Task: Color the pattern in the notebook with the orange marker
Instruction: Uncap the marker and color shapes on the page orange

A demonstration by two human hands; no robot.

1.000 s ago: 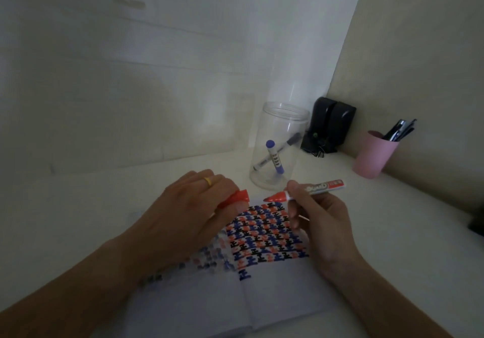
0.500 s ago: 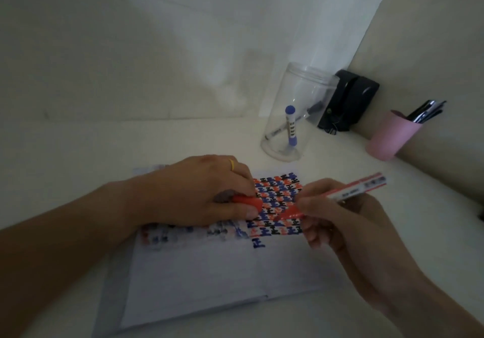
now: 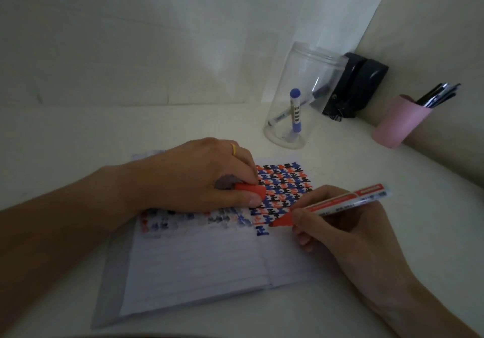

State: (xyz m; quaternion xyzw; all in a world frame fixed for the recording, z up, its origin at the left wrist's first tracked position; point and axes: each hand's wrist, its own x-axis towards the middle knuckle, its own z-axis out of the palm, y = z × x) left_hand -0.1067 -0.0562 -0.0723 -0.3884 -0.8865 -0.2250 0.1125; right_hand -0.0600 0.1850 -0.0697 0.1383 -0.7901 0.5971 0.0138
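An open lined notebook (image 3: 199, 261) lies on the white desk. Its right page carries a dense pattern (image 3: 284, 188) of orange, blue and black shapes; the left page shows faint bleed-through. My right hand (image 3: 337, 230) grips the uncapped orange marker (image 3: 335, 205), whose tip touches the page at the pattern's lower edge, beside a lone blue shape. Resting on the notebook's upper left, my left hand (image 3: 199, 178) pins the page and pinches the orange cap (image 3: 250, 190) between thumb and fingers.
A clear plastic jar (image 3: 301, 97) holding a blue-capped marker and a black one stands behind the notebook. A black object (image 3: 358, 86) sits in the corner. A pink cup (image 3: 398, 123) with dark pens stands at right against the wall.
The view has tilted down. My right hand has lowered the marker from above the pattern to its bottom edge, tip now on the paper. My left hand settled flat with the cap.
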